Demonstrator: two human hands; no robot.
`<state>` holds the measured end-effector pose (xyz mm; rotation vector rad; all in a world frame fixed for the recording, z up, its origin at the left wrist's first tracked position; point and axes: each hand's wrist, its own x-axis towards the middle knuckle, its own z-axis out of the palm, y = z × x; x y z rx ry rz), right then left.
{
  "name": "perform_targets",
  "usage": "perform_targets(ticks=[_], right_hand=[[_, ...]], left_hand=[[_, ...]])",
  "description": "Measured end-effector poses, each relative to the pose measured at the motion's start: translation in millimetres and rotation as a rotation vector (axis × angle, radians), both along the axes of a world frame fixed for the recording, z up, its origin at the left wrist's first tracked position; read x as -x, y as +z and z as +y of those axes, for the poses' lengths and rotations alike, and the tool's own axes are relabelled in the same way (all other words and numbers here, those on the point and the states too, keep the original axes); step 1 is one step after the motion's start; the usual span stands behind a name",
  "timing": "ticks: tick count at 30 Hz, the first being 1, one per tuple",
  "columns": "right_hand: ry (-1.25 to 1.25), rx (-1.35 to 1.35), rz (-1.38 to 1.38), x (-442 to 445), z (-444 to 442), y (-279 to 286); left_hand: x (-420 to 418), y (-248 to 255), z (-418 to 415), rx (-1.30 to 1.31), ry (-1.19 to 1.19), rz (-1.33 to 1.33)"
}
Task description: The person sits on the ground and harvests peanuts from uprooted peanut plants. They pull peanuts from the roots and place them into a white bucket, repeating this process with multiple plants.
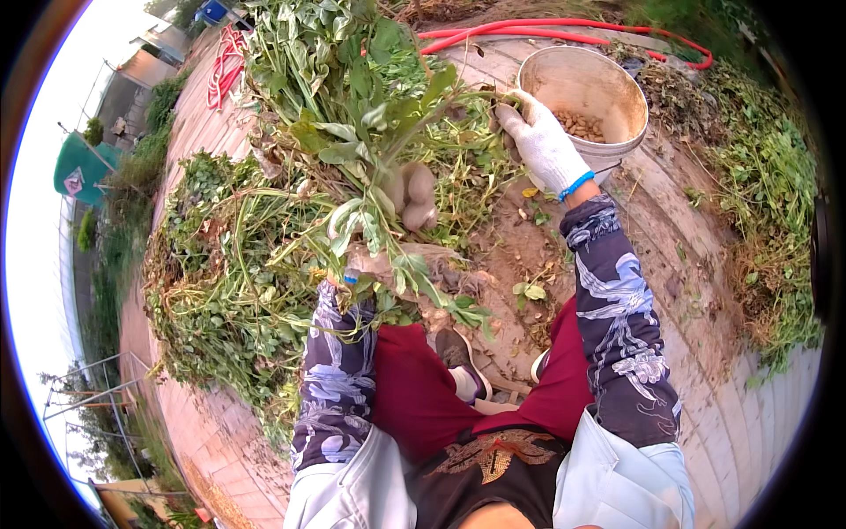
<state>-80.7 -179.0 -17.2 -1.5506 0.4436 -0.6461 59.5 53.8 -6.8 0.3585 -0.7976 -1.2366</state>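
My left hand [411, 195], in a soiled glove, is closed around the stems of a bunch of leafy green plants [357, 125], likely peanut plants; leaves cover part of the hand and wrist. My right hand [538, 135], in a white knit glove with a blue cuff, is at the left rim of a white plastic bucket [615, 135]. Its fingers are closed on a stem and roots at the right end of the bunch; what else they hold is hidden. Unshelled peanuts [578, 124] lie in the bottom of the bucket.
A large heap of pulled plants [225, 278] lies on the left, and more plants [767, 192] lie at the right. A red hose [529, 25] curves behind the bucket. Soil and loose leaves cover paving [667, 225] between my feet and the bucket.
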Motion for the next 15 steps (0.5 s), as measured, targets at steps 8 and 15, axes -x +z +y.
perform_targets(ticks=[8, 15], right_hand=[[0.070, 0.793, 0.237, 15.5, 63.3, 17.0], [0.126, 1.096, -0.020, 10.6, 87.8, 3.5]], left_hand=[[-7.2, 21.8, -17.2, -0.360, 0.488, -0.141], [-24.9, -10.2, -12.0, -0.418, 0.386, -0.227]])
